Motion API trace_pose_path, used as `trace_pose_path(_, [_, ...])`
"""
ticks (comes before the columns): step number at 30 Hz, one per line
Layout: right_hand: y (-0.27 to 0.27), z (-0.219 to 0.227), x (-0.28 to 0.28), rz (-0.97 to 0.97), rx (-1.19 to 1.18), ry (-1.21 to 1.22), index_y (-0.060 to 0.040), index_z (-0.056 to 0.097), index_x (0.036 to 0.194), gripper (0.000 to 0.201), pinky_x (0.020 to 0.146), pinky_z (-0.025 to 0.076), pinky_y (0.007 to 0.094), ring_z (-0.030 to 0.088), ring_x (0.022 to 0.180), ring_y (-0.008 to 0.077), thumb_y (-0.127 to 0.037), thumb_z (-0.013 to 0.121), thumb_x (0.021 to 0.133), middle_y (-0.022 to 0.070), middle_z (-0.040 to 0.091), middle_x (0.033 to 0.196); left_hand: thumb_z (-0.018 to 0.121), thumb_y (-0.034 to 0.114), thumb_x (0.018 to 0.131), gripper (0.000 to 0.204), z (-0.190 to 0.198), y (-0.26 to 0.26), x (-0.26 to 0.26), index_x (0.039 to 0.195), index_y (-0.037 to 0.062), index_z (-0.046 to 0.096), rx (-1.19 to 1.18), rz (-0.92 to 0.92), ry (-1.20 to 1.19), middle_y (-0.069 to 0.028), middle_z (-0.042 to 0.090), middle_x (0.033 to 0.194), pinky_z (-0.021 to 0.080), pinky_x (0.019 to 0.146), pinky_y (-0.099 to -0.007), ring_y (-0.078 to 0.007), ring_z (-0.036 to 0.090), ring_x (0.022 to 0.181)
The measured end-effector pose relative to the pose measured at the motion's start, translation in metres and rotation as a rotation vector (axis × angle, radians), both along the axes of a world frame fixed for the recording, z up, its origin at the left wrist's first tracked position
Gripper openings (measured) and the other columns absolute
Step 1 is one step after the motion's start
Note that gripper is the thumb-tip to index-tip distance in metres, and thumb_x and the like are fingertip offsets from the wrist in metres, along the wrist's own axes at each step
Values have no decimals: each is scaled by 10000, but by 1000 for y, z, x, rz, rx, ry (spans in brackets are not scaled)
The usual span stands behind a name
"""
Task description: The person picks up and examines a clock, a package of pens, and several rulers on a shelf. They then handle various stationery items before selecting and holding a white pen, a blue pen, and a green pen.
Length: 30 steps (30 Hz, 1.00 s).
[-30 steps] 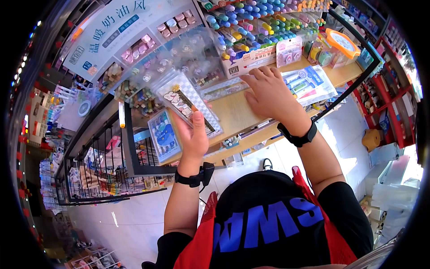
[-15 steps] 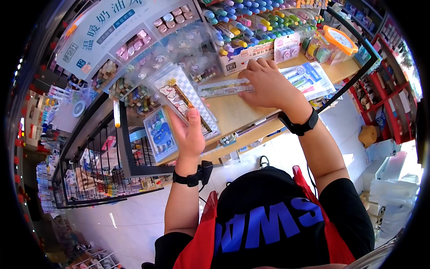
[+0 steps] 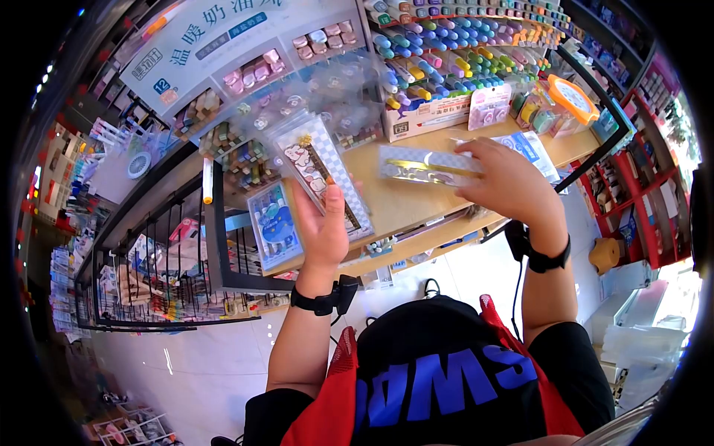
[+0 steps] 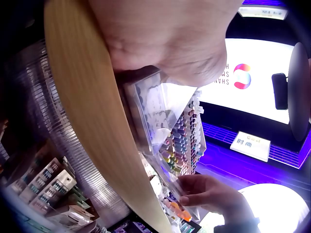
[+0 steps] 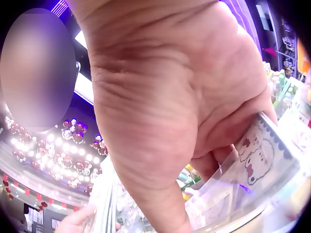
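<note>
My left hand [image 3: 323,234] grips several flat, clear plastic packets [image 3: 316,167] with cartoon animals and a pale checkered print, thumb across the front one. They stand tilted over the left part of the wooden shelf [image 3: 420,195]. Between the thumb and fingers of my right hand [image 3: 517,182] is the end of another narrow clear packet [image 3: 424,165], with a checkered print and a gold stripe, above the shelf. The right wrist view shows cartoon figures on this packet [image 5: 262,158]. Behind the left hand leans a blue-and-white pack [image 3: 275,225].
Rows of colored markers [image 3: 454,44] and a printed box [image 3: 428,119] line the shelf's back. A blue-and-white pen packet [image 3: 532,151] lies beyond the right hand, near an orange-lidded container [image 3: 573,99]. A black metal frame [image 3: 587,152] bounds the right end.
My right hand has picked up the narrow packet from the shelf and moved rightward with it. My left hand keeps its grip on its packets.
</note>
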State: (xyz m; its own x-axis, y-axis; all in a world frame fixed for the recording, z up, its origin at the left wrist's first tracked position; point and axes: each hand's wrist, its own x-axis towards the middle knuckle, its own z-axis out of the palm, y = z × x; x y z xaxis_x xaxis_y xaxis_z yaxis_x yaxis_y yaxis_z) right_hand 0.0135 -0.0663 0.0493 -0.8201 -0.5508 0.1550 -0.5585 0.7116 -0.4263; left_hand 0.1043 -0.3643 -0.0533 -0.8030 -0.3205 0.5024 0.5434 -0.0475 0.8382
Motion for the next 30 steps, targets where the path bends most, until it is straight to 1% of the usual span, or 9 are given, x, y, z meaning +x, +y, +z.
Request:
trace_pose_path(3, [24,5,17,29,8,-16,11,679,1347,547,994,558,458,718,1104,393,-286,842,918,195,755,1183,637,344,1139,504,9,6,4,1510,87,412,102,-21,-28,-122,682,1238,609,911,-401,-228,739,1004])
trace_pose_path(7, [26,-20,27,173,-467,-542,-32,627,1330,311,794,502,285,612,895,99,-215,711,1093,30,670,995,640,276,1144,454,9,5,5,1481,74,412,133,-54,-57,-92,674,1215,610,888,-364,-184,719,975])
trace_pose_path(11, [-31,-42,41,328,-813,-892,-42,573,1354,265,807,533,248,637,962,60,-192,639,1146,-9,681,1077,639,250,1144,438,11,6,1,1478,79,413,138,-21,-24,-74,663,1213,613,876,-359,-161,696,984])
trace_pose_path(13, [-65,-57,45,366,-933,-919,-33,573,1331,236,839,570,252,659,1009,68,-163,636,1145,8,694,1116,615,231,1152,488,16,8,3,1545,66,377,96,-5,23,-96,633,1337,576,997,-367,-175,672,1133])
trace_pose_path(15, [-101,-68,51,389,-1091,-871,-23,571,1322,221,892,587,278,671,1038,82,-122,641,1137,27,697,1158,497,242,1176,511,18,10,3,1608,13,347,57,117,-6,-117,537,1526,404,1203,-365,-188,537,1377])
trace_pose_path(19, [-131,-81,50,322,-1043,-700,-11,596,1289,234,927,551,281,662,1025,101,-102,698,1099,55,704,1183,447,353,1171,594,17,7,4,1628,-3,318,3,161,45,-137,497,1524,399,1199,-393,-229,526,1385])
trace_pose_path(25, [-148,-86,53,283,-1056,-454,1,544,1335,357,938,530,294,640,1050,124,-130,740,1068,58,654,1165,615,438,1129,730,12,5,6,1628,15,289,-152,191,105,-123,475,1500,443,1148,-394,-215,531,1326])
trace_pose_path(29, [-158,-97,55,301,-962,-290,-7,394,1459,472,1089,474,398,558,1240,215,-153,665,1100,142,530,1336,707,295,1102,780,6,5,4,1659,65,212,-41,117,56,-111,494,1496,474,1129,-378,-207,551,1317])
trace_pose_path(30, [-158,-95,55,370,-924,-303,10,258,1601,602,1191,409,440,489,1397,281,-148,594,1128,208,439,1517,693,282,1110,755,3,4,3,1658,61,224,-27,60,55,-113,505,1509,474,1140,-382,-213,554,1340])
